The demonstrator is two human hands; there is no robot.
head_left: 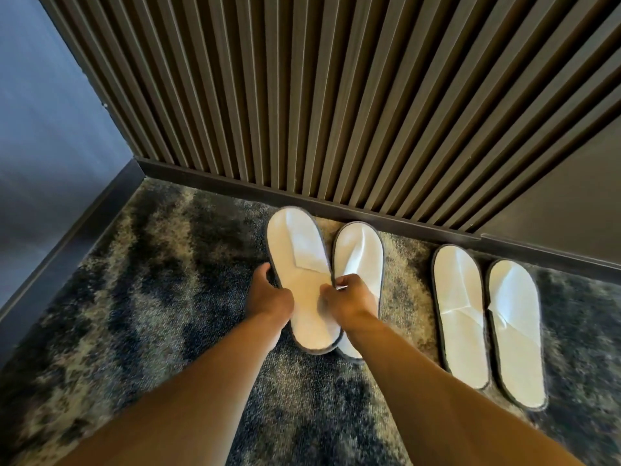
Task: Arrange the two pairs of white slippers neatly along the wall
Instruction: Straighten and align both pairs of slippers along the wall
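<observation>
Two pairs of white slippers with dark grey edging lie on the carpet by the slatted wall (336,112). The right pair, one slipper (460,314) and its mate (515,331), lies side by side with heels near the baseboard. In the left pair, the left slipper (299,264) overlaps the edge of the right one (361,253). My left hand (270,297) grips the left slipper's outer edge. My right hand (349,301) pinches the seam where the two slippers meet; which slipper it holds is hidden.
A dark baseboard (369,218) runs along the foot of the slatted wall. A blue-grey wall (50,146) closes the corner on the left. Mottled grey and beige carpet (151,280) covers the floor around both pairs.
</observation>
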